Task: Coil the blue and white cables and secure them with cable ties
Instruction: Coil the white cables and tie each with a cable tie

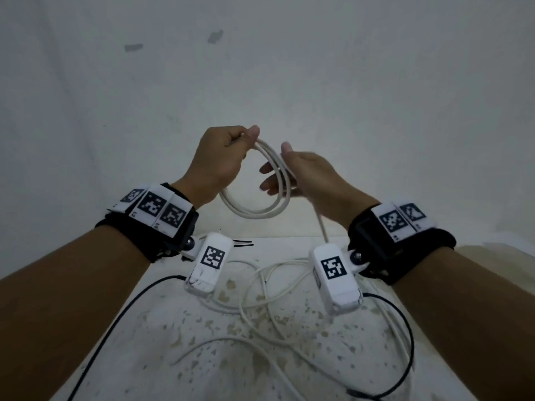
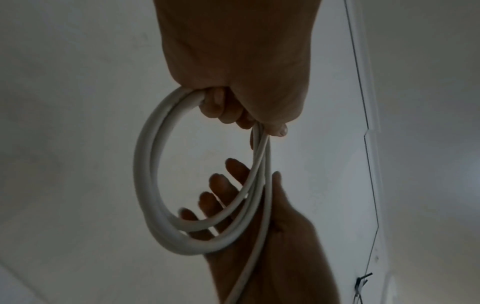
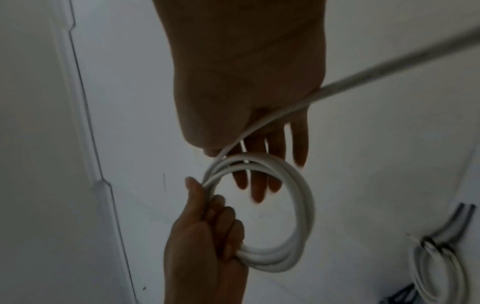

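Note:
My left hand (image 1: 225, 157) is raised in front of me and grips the top of a small coil of white cable (image 1: 256, 212), thumb pressed on the strands. The coil (image 2: 145, 185) hangs below that fist in about three loops. My right hand (image 1: 301, 175) is beside the coil with fingers straight and spread behind the loops. The trailing cable (image 3: 389, 67) runs across its palm toward the thumb, then drops to the table (image 1: 321, 224). No blue cable is recognisable in these dim views.
Loose white cable (image 1: 260, 290) lies in tangled loops on the speckled white table (image 1: 185, 342). Black cable ties (image 1: 244, 243) lie near the table's far edge. A second coiled bundle (image 3: 436, 257) lies on the table at my right. Thin black wires (image 1: 405, 328) trail from the wrist cameras.

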Available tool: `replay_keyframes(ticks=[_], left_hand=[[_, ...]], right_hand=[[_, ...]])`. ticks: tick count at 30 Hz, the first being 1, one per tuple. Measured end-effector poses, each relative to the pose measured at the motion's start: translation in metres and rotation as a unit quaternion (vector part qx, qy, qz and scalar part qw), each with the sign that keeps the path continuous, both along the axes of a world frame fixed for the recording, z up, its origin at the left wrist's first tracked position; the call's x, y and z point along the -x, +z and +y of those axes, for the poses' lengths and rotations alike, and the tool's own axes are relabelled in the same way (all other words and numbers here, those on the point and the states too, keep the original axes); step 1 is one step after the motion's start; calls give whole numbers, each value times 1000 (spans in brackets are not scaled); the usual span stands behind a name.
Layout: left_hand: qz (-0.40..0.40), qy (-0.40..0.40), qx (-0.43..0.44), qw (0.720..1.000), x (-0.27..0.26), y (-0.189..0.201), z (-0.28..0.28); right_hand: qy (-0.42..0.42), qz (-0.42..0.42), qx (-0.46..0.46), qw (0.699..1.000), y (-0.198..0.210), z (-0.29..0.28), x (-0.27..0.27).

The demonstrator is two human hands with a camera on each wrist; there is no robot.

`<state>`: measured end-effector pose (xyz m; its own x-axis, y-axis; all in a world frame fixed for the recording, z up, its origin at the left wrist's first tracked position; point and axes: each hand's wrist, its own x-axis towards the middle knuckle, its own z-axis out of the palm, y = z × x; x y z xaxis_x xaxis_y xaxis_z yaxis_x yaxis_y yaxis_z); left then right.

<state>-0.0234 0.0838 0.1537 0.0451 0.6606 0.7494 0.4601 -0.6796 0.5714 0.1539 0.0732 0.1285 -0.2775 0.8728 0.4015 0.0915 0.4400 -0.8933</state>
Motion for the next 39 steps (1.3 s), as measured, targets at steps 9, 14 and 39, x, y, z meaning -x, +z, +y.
replay_keyframes(ticks=[9, 14, 39], left_hand=[[-43, 19, 63, 997, -6, -4, -3], [-21, 30, 77, 996, -5, -6, -3], [90, 60, 22, 994, -17, -20, 2]], right_hand=[[96, 162, 48, 981, -24, -4, 16], [79, 93, 29, 992, -22, 2, 12], [106, 163, 228, 954, -18, 8, 8]])
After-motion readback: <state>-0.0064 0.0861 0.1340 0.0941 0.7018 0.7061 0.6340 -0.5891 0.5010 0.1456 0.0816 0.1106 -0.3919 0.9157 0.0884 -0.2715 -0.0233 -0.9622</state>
